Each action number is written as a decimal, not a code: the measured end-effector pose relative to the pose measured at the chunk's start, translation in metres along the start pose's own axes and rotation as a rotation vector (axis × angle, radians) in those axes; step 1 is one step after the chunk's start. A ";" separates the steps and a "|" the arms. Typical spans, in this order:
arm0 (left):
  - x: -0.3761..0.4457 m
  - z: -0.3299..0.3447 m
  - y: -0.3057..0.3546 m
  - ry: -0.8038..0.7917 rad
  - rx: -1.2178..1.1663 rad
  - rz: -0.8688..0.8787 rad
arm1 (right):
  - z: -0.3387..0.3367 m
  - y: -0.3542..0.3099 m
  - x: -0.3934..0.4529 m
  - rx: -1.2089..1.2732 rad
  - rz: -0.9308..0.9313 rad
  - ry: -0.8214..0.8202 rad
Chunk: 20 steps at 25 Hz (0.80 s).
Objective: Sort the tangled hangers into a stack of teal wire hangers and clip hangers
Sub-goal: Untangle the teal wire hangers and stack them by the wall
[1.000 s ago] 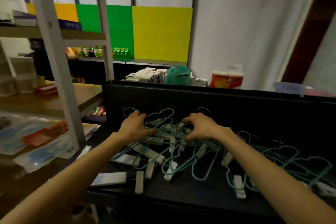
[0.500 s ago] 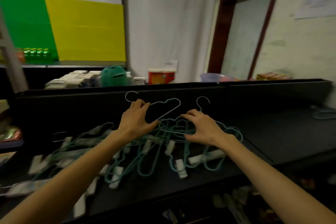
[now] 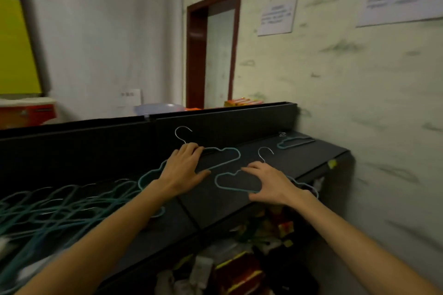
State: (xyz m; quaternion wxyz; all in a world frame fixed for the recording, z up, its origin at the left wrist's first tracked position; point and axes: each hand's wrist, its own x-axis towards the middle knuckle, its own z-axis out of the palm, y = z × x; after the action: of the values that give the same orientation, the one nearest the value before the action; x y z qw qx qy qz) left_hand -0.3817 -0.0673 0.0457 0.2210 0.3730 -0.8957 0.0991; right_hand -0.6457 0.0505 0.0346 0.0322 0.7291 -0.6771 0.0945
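At the lower left of the frame a blurred tangle of teal wire hangers [image 3: 55, 208] lies on the black shelf [image 3: 239, 208]. Toward the centre, the left hand [image 3: 183, 171] grips the neck of one teal hanger [image 3: 227, 155], fingers curled over the wire below its metal hook. Right of it, the right hand [image 3: 271, 183] holds a second teal hanger [image 3: 225, 183], fingers bent round its wire. In the upper right of the shelf, a small stack of teal hangers [image 3: 294, 142] rests well apart from both hands.

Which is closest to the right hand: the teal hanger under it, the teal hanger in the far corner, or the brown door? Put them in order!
1. Teal wire hanger, under the right hand.
2. Corner teal hanger, far right on the black shelf.
3. Brown door frame, behind the shelf.
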 end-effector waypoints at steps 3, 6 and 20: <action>0.069 0.039 0.060 -0.043 -0.002 0.044 | -0.007 0.089 -0.009 0.014 0.082 0.017; 0.135 0.075 0.104 -0.070 0.012 0.091 | -0.008 0.161 -0.001 -0.049 0.098 0.044; 0.401 0.242 0.193 -0.203 -0.122 0.019 | -0.007 0.439 0.137 -0.072 0.073 0.002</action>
State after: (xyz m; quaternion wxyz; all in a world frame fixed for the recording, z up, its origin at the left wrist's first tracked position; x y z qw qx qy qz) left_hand -0.8472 -0.2647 0.0177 0.1507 0.3585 -0.9213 0.0084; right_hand -1.0732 -0.1179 0.0302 0.0555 0.7022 -0.7062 0.0717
